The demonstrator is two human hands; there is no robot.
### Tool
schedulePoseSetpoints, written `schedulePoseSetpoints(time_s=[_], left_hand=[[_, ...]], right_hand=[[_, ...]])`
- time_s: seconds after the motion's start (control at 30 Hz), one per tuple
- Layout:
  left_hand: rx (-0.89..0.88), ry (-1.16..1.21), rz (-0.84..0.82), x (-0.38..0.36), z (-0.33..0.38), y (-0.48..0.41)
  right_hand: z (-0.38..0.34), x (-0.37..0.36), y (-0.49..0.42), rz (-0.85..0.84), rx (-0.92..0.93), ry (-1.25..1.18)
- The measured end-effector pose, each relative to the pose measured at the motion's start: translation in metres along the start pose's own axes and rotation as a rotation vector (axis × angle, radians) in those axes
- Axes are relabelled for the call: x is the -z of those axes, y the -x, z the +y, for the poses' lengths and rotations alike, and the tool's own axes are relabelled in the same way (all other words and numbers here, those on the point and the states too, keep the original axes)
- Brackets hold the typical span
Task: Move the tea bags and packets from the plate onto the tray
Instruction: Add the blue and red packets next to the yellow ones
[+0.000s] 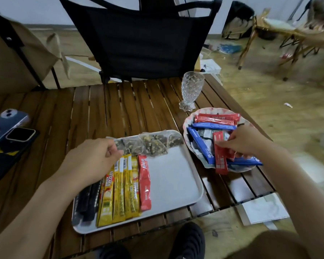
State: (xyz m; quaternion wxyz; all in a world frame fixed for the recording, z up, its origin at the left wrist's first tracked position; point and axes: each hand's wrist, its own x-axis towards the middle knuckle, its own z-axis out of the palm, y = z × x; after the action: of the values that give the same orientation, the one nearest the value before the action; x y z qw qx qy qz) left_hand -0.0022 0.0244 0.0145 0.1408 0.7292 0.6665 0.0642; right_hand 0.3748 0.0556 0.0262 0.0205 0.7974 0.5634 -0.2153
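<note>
Head view. A slatted wooden desk (120,109) carried a pale rectangular tray (176,184) near its front edge and, just beside it at two o'clock, a scalloped plate (213,109).

On the tray, a row of see-through tea bags (153,144) lay along the twelve o'clock rim. Below them, black packets (86,200), yellow packets (123,187) and a single red stick (144,184) lay side by side, running from nine o'clock toward the centre. The three o'clock half of the tray was bare.

The left hand (94,157) lay over the tray's ten o'clock corner with its fingers curled, pinching the end tea bag of the row.

The right hand (243,141) reached over the plate from four o'clock, its fingers closed round a red packet (220,157) that hung past the plate's six o'clock rim. The plate also held blue packets (198,144), grey sachets and more red packets (216,118) at twelve o'clock.

A cut-glass goblet (192,88) stood upright at eleven o'clock of the plate, close to its rim. Two phones (8,122) lay at nine o'clock of the tray, well apart from it. A black folding chair (138,43) stood behind the desk at twelve o'clock.
</note>
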Motion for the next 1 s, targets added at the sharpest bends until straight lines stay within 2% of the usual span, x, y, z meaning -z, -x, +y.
schedulePoseSetpoints(time_s=[0.27, 0.37, 0.5, 0.6, 0.67, 0.8, 0.87, 1.0], left_hand=[[-0.030, -0.027, -0.010, -0.002, 0.002, 0.000], [-0.027, -0.008, -0.009, 0.000, 0.001, 0.000], [-0.016, 0.006, -0.002, 0.001, 0.000, 0.002], [-0.018, 0.017, -0.003, 0.001, -0.001, 0.004], [-0.018, 0.029, -0.003, 0.001, -0.002, 0.005], [-0.014, 0.023, 0.002, 0.002, -0.003, 0.006], [-0.011, 0.030, 0.001, 0.002, -0.004, 0.006], [-0.011, 0.018, -0.002, 0.003, -0.007, 0.006]], right_hand=[[-0.004, -0.001, 0.002, -0.090, -0.002, -0.080], [-0.005, 0.005, 0.006, -0.014, 0.031, -0.061], [-0.016, 0.013, 0.016, 0.161, 0.165, -0.042], [-0.030, 0.014, 0.027, 0.179, 0.238, -0.049], [-0.043, 0.010, 0.038, 0.110, 0.309, -0.197], [-0.079, -0.011, 0.061, -0.147, 0.410, -0.579], [-0.094, -0.032, 0.065, -0.228, 0.451, -0.561], [-0.106, -0.069, 0.060, -0.356, 0.455, -0.353]])
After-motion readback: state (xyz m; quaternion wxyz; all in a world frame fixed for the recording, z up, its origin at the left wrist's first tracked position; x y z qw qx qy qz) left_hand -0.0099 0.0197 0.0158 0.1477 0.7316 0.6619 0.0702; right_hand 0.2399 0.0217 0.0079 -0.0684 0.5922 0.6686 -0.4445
